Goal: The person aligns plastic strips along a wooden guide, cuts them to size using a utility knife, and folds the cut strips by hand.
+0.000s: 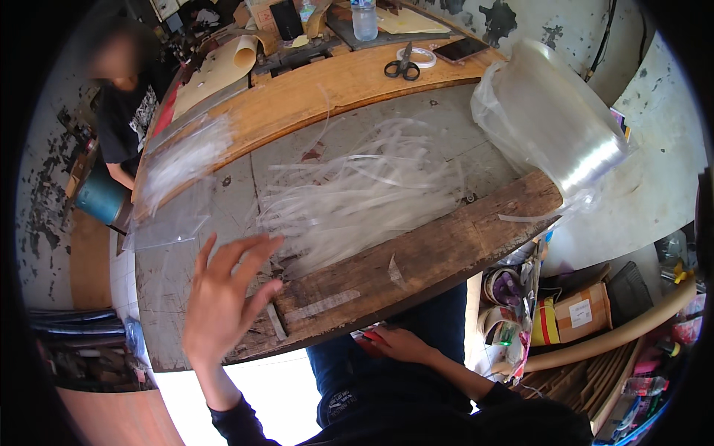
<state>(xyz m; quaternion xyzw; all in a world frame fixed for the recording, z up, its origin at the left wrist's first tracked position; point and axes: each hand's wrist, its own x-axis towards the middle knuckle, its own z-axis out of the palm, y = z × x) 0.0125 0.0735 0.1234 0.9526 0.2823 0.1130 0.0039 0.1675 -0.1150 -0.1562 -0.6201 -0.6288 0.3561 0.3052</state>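
Note:
My left hand is over the near left part of the worktable, its fingers spread and nothing in it. Just beyond its fingertips lies a loose pile of clear plastic strips. A short flat metal piece lies on the wood close to my thumb. Low by my lap, below the table's edge, my right hand is closed round a small red object; its kind is mostly hidden by the fingers. Along the near edge runs a worn wooden plank with a scrap of clear film on it.
A large roll of clear plastic film stands at the right. Clear plastic sheets lie at the left. Black scissors, a tape roll, a phone and a bottle are farther back. Another person is at the far left.

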